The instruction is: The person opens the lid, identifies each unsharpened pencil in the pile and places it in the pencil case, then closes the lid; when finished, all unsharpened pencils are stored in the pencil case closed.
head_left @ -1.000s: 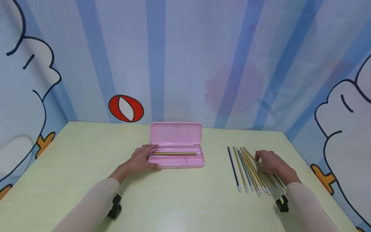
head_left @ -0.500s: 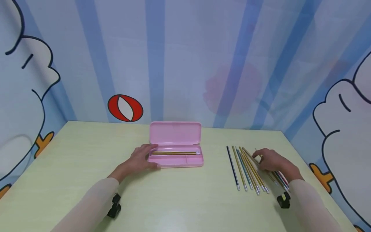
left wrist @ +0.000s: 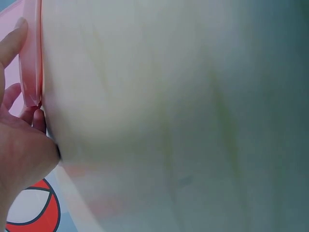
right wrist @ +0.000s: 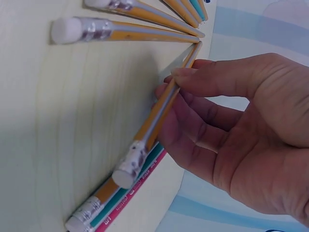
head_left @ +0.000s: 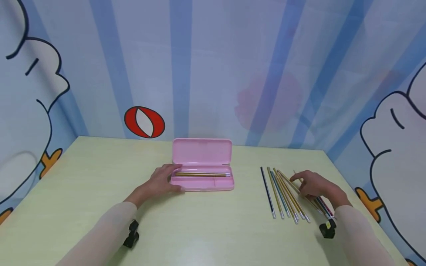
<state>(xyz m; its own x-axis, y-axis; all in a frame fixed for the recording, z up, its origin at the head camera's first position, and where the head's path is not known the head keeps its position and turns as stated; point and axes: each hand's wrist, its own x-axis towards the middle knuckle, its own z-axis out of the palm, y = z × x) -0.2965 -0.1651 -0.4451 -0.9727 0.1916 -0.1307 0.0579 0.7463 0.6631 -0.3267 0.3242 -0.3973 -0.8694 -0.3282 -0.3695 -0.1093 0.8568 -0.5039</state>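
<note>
A pink pencil case (head_left: 202, 151) stands with its lid raised, and a few gold-coloured pencils (head_left: 201, 174) lie in its rear compartment. My left hand (head_left: 160, 181) grips the case's left end, thumb at the front wall and fingers round the end. Over on the right, my right hand (head_left: 315, 184) pinches a yellow pencil (right wrist: 157, 113) between thumb and fingers, its white eraser end pointing away from the palm. Under that hand lie another yellow pencil (right wrist: 105, 191), a teal pencil and a pink pencil (right wrist: 130, 198), partly hidden.
Left of my right hand, several loose pencils (head_left: 289, 197) lie fanned out on the pale table (head_left: 213, 229), with a dark blue pencil (head_left: 267, 192) outermost. Behind the table hangs a blue striped backdrop (head_left: 213, 74) with cartoon prints.
My right hand has shifted slightly to the right and its fingers have changed position; more of the pencils under it show. The left hand and the case have stayed put.
</note>
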